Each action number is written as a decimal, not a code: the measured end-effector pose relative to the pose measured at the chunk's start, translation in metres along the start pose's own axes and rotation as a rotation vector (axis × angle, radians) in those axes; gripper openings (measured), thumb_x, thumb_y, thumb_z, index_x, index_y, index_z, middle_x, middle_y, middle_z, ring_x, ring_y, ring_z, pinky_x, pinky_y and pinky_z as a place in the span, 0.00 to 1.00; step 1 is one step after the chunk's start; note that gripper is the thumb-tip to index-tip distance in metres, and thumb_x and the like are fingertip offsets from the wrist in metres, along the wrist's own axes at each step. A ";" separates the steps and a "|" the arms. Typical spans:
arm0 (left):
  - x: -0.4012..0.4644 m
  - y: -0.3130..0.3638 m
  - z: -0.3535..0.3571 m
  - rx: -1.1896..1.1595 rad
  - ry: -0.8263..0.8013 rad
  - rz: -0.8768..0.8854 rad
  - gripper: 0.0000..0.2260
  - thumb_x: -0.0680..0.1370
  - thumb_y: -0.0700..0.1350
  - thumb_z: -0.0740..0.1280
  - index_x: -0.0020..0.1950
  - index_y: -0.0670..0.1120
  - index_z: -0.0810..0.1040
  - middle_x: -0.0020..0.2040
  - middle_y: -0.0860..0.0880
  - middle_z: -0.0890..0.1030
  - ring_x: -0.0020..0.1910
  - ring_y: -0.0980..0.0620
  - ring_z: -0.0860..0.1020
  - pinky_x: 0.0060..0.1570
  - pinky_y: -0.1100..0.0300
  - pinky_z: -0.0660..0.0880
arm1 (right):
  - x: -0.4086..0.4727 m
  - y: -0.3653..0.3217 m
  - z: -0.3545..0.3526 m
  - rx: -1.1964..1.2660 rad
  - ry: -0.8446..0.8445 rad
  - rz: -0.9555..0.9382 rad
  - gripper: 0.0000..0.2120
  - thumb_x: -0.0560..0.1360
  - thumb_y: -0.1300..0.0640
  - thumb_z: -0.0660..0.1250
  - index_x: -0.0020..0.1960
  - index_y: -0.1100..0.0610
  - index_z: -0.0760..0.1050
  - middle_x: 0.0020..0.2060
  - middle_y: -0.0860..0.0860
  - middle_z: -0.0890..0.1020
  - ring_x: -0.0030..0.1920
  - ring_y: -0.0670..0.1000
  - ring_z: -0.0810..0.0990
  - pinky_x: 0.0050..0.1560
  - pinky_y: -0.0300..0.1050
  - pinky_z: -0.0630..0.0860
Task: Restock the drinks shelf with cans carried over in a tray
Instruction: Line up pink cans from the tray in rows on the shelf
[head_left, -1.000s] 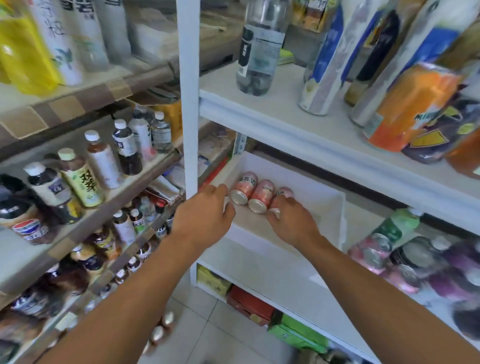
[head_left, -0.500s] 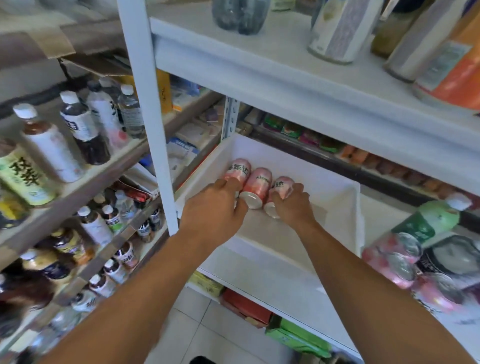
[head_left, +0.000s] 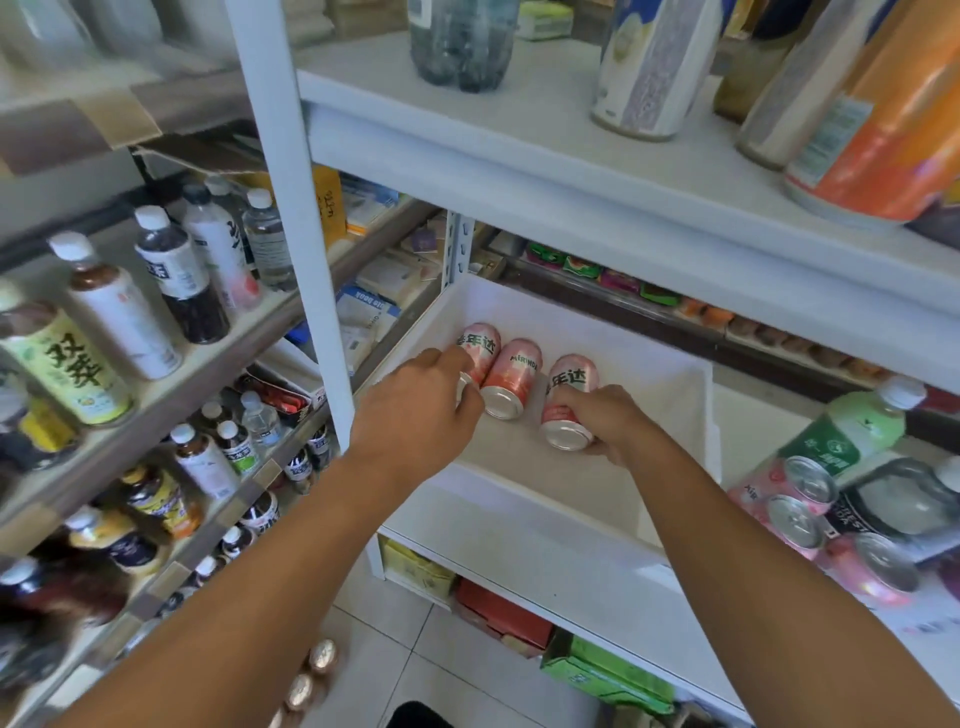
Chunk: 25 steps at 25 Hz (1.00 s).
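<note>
Three pink cans lie on their sides in the white tray (head_left: 691, 415), which sits on the middle shelf (head_left: 519, 540) of the white rack; the tray is the landmark for everything below. Against the tray's left wall lies the left can (head_left: 480, 345), with the left hand (head_left: 415, 415) over its near end, fingers curled onto it, though how firm that grip is cannot be told because the hand hides the contact. Just beside it, touching or nearly so, lies the middle can (head_left: 511, 382), untouched. Toward the tray's centre, a little apart from the other two, is the right can (head_left: 569, 400), and the right hand (head_left: 608, 423) wraps it from the side with a closed grip around its lower body. To do this step well, I judge each can should be lifted clear of the tray's wall before it is swung over, then stood upright beside the pink cans (head_left: 800, 499) already stocked on the shelf to the right of the tray, next to the green bottle (head_left: 852, 431). Rolling is the risk: the loose middle can could shift once its neighbours leave.
</note>
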<state>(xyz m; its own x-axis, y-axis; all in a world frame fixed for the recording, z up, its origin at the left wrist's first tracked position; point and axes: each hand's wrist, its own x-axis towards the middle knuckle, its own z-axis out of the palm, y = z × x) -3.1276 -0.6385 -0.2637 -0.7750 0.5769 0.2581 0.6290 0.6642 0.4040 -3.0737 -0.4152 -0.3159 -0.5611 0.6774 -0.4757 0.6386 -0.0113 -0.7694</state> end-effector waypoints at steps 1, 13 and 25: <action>-0.001 0.001 -0.009 -0.001 -0.006 -0.005 0.13 0.79 0.52 0.59 0.62 0.51 0.73 0.55 0.50 0.79 0.51 0.46 0.79 0.44 0.52 0.77 | -0.015 -0.005 -0.006 0.017 -0.027 -0.034 0.21 0.67 0.48 0.73 0.54 0.58 0.77 0.44 0.56 0.84 0.43 0.55 0.85 0.50 0.57 0.82; -0.072 -0.031 -0.137 0.024 0.031 -0.179 0.11 0.80 0.52 0.58 0.59 0.51 0.74 0.55 0.51 0.78 0.47 0.46 0.77 0.40 0.54 0.73 | -0.177 -0.056 0.048 0.284 -0.613 -0.295 0.16 0.76 0.61 0.69 0.62 0.51 0.72 0.56 0.54 0.83 0.56 0.53 0.83 0.59 0.55 0.78; -0.216 -0.140 -0.300 0.162 0.309 -0.480 0.12 0.80 0.52 0.58 0.59 0.50 0.74 0.56 0.49 0.79 0.50 0.43 0.79 0.43 0.51 0.77 | -0.337 -0.130 0.208 -0.075 -0.873 -0.646 0.29 0.68 0.54 0.78 0.65 0.52 0.70 0.55 0.50 0.83 0.53 0.49 0.84 0.57 0.54 0.80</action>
<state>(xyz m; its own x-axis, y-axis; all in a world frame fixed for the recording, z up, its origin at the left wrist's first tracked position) -3.0670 -0.9985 -0.1130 -0.9420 0.0450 0.3327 0.1861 0.8948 0.4059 -3.0768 -0.7951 -0.1441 -0.9643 -0.2168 -0.1521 0.1026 0.2240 -0.9692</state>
